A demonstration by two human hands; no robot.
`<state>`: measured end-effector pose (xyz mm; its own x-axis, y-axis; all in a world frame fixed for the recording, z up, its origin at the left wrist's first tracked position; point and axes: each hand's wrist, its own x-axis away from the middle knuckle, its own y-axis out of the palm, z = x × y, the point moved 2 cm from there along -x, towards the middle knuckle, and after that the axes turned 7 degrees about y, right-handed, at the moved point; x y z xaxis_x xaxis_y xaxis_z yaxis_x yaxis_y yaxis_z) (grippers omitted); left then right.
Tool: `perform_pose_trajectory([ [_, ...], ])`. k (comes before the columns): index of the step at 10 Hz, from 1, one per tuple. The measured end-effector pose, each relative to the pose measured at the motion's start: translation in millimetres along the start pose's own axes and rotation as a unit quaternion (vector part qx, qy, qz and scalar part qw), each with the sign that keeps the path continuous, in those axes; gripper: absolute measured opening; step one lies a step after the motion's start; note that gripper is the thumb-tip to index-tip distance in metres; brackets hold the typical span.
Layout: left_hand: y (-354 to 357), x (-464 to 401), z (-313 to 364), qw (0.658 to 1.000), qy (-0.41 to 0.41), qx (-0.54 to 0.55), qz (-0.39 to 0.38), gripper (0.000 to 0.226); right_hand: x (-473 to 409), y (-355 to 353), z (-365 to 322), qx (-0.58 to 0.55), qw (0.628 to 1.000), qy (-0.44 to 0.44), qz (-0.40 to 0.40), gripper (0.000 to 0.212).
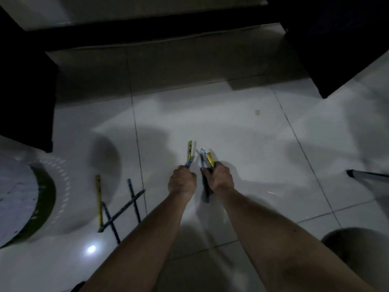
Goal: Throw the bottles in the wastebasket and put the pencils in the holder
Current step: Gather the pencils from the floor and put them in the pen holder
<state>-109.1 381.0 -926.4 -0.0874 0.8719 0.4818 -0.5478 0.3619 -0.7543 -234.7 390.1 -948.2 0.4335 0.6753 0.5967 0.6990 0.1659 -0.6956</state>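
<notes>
Pencil-gathering step: left hand (182,179) gripped two pencils (190,153), right hand (219,178) clenched several more (207,160). Four loose pencils (117,209) lay on the tiled floor (242,131), left. Holder unseen; locating it comes next.

a dim, glossy white tiled floor (231,127) with dark grout lines carries four loose pencils at lower left: a yellow pencil (99,199) beside three dark blue pencils (132,199) that cross one another, with a small pale scrap (257,112) lying well apart further out.
</notes>
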Motion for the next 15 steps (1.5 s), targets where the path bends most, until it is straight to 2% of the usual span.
perform_pose_trajectory([
  [2, -23, -3, -22, 0.999, -0.009, 0.01, 0.048, 0.037, 22, 20, -20, 0.106, 0.993, -0.049, 0.002, 0.04],
  [3, -41, -2, -36, 0.997, 0.009, 0.04, 0.065, 0.034, 32, 29, -29, 0.057, 0.996, -0.057, -0.024, 0.039],
  [4, -62, -3, -55, 0.99, 0.004, 0.127, 0.067, 0.026, 41, 34, -48, 0.002, 0.996, -0.063, -0.06, 0.035],
  [5, -88, 0, -82, 0.978, -0.008, 0.181, 0.105, 0.02, 54, 41, -77, -0.029, 0.993, -0.057, -0.099, 0.034],
  [6, -117, 10, -116, 0.97, -0.057, 0.178, 0.155, 0.022, 74, 58, -102, -0.023, 0.99, -0.065, -0.126, 0.035],
  [7, -134, 24, -155, 0.974, -0.119, 0.119, 0.152, 0.041, 94, 88, -110, 0.008, 0.986, -0.088, -0.142, 0.032],
  [8, -140, 39, -194, 0.969, -0.156, 0.117, 0.154, 0.04, 116, 118, -110, 0.065, 0.977, -0.139, -0.145, 0.03],
  [9, -141, 46, -223, 0.968, -0.142, 0.133, 0.156, 0.034, 134, 138, -114, 0.171, 0.931, -0.275, -0.168, 0.041],
  [10, -151, 49, -233, 0.952, -0.112, 0.167, 0.233, 0.032, 140, 149, -120, 0.264, 0.871, -0.382, -0.162, 0.041],
  [11, -147, 47, -254, 0.918, -0.149, 0.273, 0.247, 0.035, 141, 160, -127, 0.316, 0.835, -0.419, -0.165, 0.033],
  [12, -130, 36, -276, 0.933, -0.057, 0.28, 0.218, 0.065, 141, 165, -132, 0.355, 0.807, -0.441, -0.166, 0.028],
  [13, -138, 38, -272, 0.908, -0.158, 0.313, 0.23, 0.045, 142, 163, -135, 0.361, 0.797, -0.454, -0.167, 0.026],
  [14, -147, 41, -260, 0.922, -0.135, 0.294, 0.213, 0.038, 136, 153, -132, 0.329, 0.83, -0.406, -0.196, 0.03],
  [15, -144, 27, -259, 0.957, -0.136, 0.179, 0.184, 0.042, 124, 139, -128, 0.208, 0.918, -0.29, -0.172, 0.034],
])
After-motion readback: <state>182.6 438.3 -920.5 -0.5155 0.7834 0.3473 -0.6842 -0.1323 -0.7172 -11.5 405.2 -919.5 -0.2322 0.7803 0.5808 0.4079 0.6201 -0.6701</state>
